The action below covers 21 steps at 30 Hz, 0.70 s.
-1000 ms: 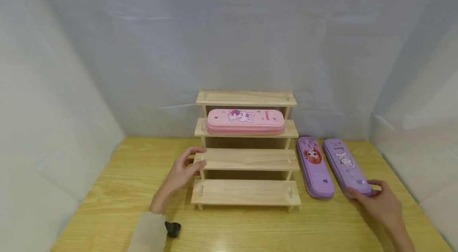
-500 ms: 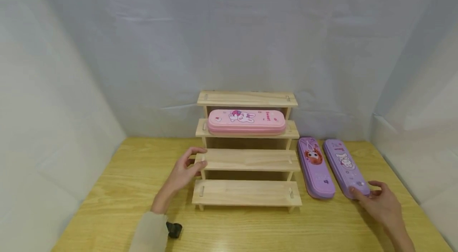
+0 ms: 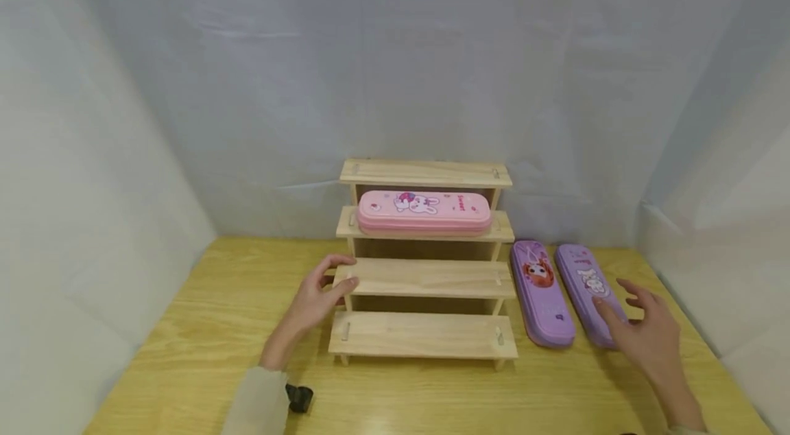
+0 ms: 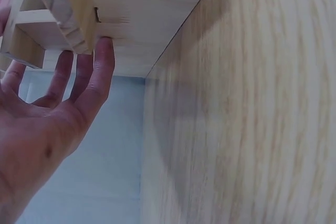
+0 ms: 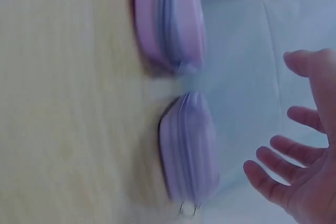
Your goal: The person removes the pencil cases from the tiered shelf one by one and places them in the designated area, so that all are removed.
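Note:
My left hand grips the left end of the wooden step shelf, at the second tier from the bottom. In the left wrist view its fingers reach under and behind the shelf's end. On the second tier from the top lies a pink pencil case with a bunny print. My right hand is raised over the near end of the right-hand purple pencil case, fingers apart and holding nothing. The right wrist view shows a gap between that hand and this zippered case.
Another purple pencil case, with a red-haired girl printed on it, lies between the shelf and the right-hand case. A small black object is by the left sleeve. Pale sheeting encloses the wooden table at the back and sides.
My right hand has let go of the near end of the right-hand purple pencil case and lifted, its fingers spreading. The left hand stays on the shelf.

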Tool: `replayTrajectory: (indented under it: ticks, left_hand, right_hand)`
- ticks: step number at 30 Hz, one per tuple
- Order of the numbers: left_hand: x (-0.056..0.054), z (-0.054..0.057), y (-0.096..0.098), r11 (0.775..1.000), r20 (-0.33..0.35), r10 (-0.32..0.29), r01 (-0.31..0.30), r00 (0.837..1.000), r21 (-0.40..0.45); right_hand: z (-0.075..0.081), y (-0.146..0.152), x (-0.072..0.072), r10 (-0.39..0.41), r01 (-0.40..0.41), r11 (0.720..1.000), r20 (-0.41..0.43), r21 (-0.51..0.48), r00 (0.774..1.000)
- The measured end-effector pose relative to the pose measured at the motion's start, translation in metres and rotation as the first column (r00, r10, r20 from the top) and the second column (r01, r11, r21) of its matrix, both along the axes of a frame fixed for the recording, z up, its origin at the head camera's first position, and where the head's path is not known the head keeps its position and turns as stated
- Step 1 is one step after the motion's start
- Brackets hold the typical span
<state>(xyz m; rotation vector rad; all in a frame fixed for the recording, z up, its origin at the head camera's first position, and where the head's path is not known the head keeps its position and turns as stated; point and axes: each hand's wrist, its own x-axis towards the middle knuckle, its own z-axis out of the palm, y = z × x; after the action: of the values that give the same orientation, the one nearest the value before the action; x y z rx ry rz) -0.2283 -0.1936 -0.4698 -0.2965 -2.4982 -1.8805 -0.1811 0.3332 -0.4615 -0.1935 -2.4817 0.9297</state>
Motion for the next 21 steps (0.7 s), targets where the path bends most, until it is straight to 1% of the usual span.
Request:
replayTrajectory:
  ticks: [2, 5, 10, 14, 18, 21]
  left_hand:
    - [0.000, 0.001, -0.001, 1.000, 0.006, 0.000, 0.000, 1.000, -0.002]
    - [0.000, 0.002, -0.002, 1.000, 0.009, -0.003, 0.003, 1.000, -0.003]
    - [-0.001, 0.001, -0.002, 1.000, 0.015, 0.005, -0.005, 1.000, 0.004]
    - [-0.001, 0.000, -0.002, 1.000, 0.016, 0.004, -0.005, 1.000, 0.019]
    - [-0.001, -0.001, -0.001, 1.000, 0.025, 0.008, -0.009, 1.000, 0.027]
    - [-0.001, -0.002, -0.002, 1.000, 0.027, 0.012, -0.012, 1.000, 0.027]
  right_hand:
    - [0.002, -0.008, -0.003, 0.016, -0.016, 1.000, -0.029, -0.016, 0.999]
    - [0.007, -0.021, -0.009, 0.070, -0.072, 0.997, -0.090, -0.020, 0.994]
    - [0.021, -0.044, -0.024, 0.151, -0.150, 0.989, -0.150, 0.019, 0.977]
    - [0.033, -0.061, -0.036, 0.180, -0.171, 0.983, -0.184, 0.061, 0.966]
    - [0.044, -0.076, -0.047, 0.235, -0.222, 0.972, -0.232, 0.080, 0.944]
    - [0.049, -0.085, -0.053, 0.276, -0.272, 0.961, -0.252, 0.052, 0.927]
